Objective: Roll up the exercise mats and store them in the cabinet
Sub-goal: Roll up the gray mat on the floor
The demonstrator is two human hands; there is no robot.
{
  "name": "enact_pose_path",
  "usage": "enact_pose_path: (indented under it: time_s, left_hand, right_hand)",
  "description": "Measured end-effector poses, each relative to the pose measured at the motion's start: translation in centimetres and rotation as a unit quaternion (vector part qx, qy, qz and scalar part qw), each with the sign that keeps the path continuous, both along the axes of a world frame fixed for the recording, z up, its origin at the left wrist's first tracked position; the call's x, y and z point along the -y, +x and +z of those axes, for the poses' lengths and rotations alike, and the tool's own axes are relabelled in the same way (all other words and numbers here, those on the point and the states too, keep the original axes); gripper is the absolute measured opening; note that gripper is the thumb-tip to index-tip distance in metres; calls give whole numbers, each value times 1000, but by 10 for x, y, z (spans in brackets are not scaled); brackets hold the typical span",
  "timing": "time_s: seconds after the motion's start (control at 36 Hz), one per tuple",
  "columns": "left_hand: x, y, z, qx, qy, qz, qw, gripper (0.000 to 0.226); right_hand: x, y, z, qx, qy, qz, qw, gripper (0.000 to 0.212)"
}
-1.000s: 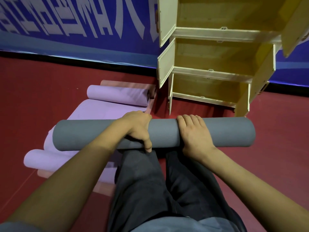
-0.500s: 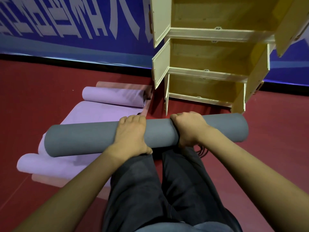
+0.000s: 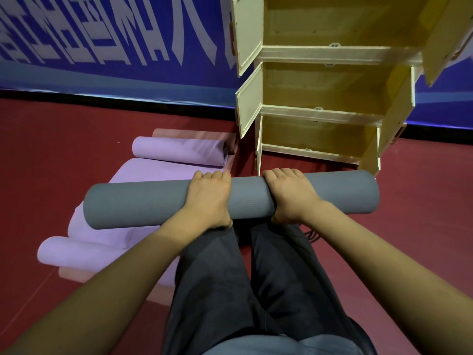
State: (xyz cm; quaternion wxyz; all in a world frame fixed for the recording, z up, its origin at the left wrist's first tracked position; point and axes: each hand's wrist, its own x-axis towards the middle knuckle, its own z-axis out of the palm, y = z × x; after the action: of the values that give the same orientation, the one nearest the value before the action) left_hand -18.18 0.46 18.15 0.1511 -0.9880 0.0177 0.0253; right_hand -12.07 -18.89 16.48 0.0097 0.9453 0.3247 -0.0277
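Fingers [image 3: 217, 175] of both left hand [image 3: 208, 198] and right hand [image 3: 290, 193] curled over rolled grey mat [image 3: 153, 203], held level above knees. Far right: open wooden cabinet [image 3: 320, 111]. Left, on floor [image 3: 51, 149]: purple mats [image 3: 179, 151].

A dark red floor [image 3: 64, 155] is stretching across the whole scene, running back to a black strip [image 3: 102, 97] along the base of the wall. A blue banner [image 3: 115, 42] with large pale lettering is hanging across that wall and is showing again to the right of the wooden unit. The person's legs, in dark grey trousers [image 3: 230, 290], are filling the lower middle, and a pale blue-grey garment hem [image 3: 281, 347] is showing at the bottom edge.
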Motion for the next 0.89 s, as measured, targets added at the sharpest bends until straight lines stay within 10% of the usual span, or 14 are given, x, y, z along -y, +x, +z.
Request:
enact_pose_path:
  time_s: [0.28, 0.89]
  left_hand:
    - [-18, 42, 29, -130, -69, 7, 989, 96]
    - [-13, 7, 47, -162, -91, -5, 983, 91]
  right_hand:
    - [-7, 11, 0, 23, 2, 7, 1000, 121]
    - [1, -16, 19, -6, -23, 23, 999, 91]
